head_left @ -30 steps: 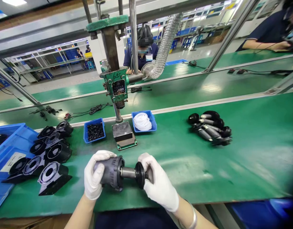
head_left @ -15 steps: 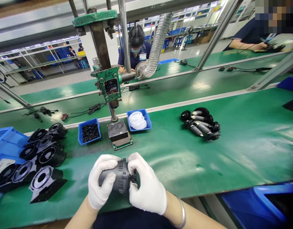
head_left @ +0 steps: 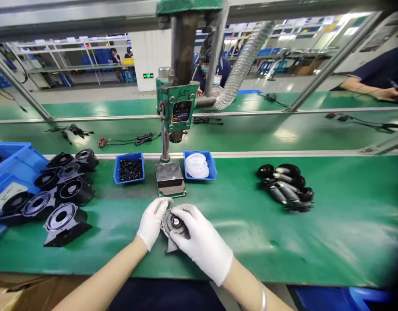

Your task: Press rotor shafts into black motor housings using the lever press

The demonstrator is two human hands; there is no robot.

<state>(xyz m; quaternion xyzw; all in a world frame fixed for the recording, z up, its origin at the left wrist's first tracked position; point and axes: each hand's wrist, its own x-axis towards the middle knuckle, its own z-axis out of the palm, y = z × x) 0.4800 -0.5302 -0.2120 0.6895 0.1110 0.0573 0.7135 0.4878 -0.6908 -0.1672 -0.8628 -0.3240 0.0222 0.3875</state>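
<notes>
head view, step: shaft already seated in the grey housing (head_left: 173, 225); both hands now steady the housing face-up on the green counter (head_left: 250, 242), just in front of the press base (head_left: 170, 179). My read: seating check or final push of the insert.
left hand (head_left: 152, 222): gloved, fingers curled round the housing's left rim, holding it.
right hand (head_left: 202, 244): gloved, fingers bent over the housing's top face, thumb near the bright centre hub; a holding grip, not spread wide.
housing position: on the counter, between the two hands, a little nearer the person than the press base.
next move, judgement: needs the housing kept level and the hub centred; if it goes under the press ram (head_left: 176, 137), it must slide straight back onto the base.
around the press base: blue bin of black rings (head_left: 129, 168) just left of it; blue bin of white rings (head_left: 199, 165) just right; pile of shaft parts (head_left: 286, 181) well right; empty black housings (head_left: 61, 190) well left, beside a blue crate (head_left: 11, 160).
others: a person's arm (head_left: 367, 88) across the far belt, well behind and right of the press.
change vs earlier: a second ago the shaft stood half out, with the right hand on its black end; half a second ago the hands closed it up in the air. Now the shaft is out of sight and the housing has been turned open face up and brought down to the counter.
</notes>
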